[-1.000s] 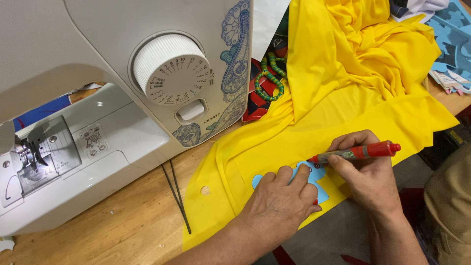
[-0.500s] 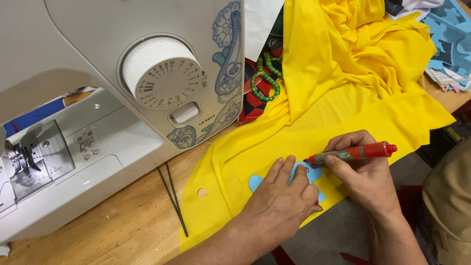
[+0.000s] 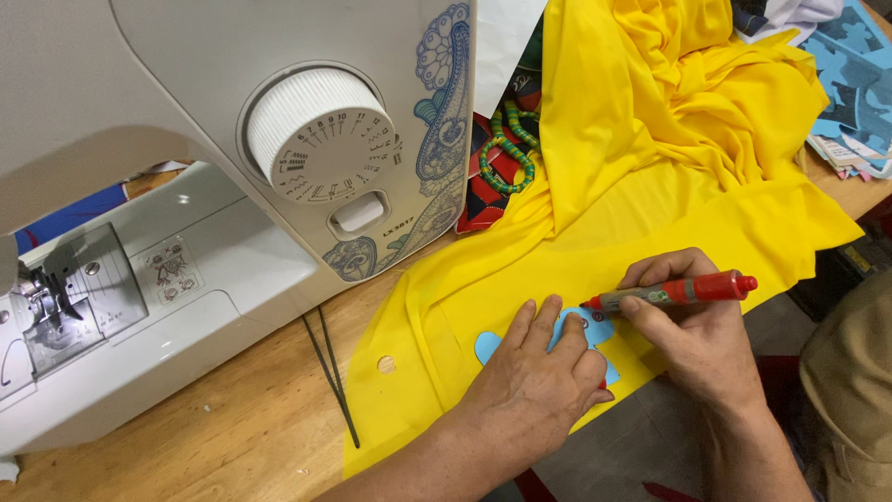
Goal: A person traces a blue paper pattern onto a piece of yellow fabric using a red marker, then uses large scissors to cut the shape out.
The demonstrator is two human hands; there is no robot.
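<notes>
Blue paper shape (image 3: 491, 346) lies flat on the yellow cloth (image 3: 650, 195) at the near edge of the wooden table (image 3: 232, 428), just in front of the sewing machine (image 3: 186, 232). Left hand (image 3: 539, 381) is spread, fingers pressed down on the shape and covering most of it. Right hand (image 3: 697, 330) pinches a red marker (image 3: 674, 291), tip touching the shape's edge beside the left fingertips.

Change over the last second: slight. Left hand has stayed planted; marker tip has kept to nearly the same spot on the shape's outline, the barrel tilted much as before. The view itself shifted a little toward the machine. Judgement: tracing around the shape is under way, only a short stretch drawn in this interval; shape shows no slip on the cloth.

Green beads (image 3: 511, 153) and patterned blue paper (image 3: 850, 84) lie further back, untouched.
</notes>
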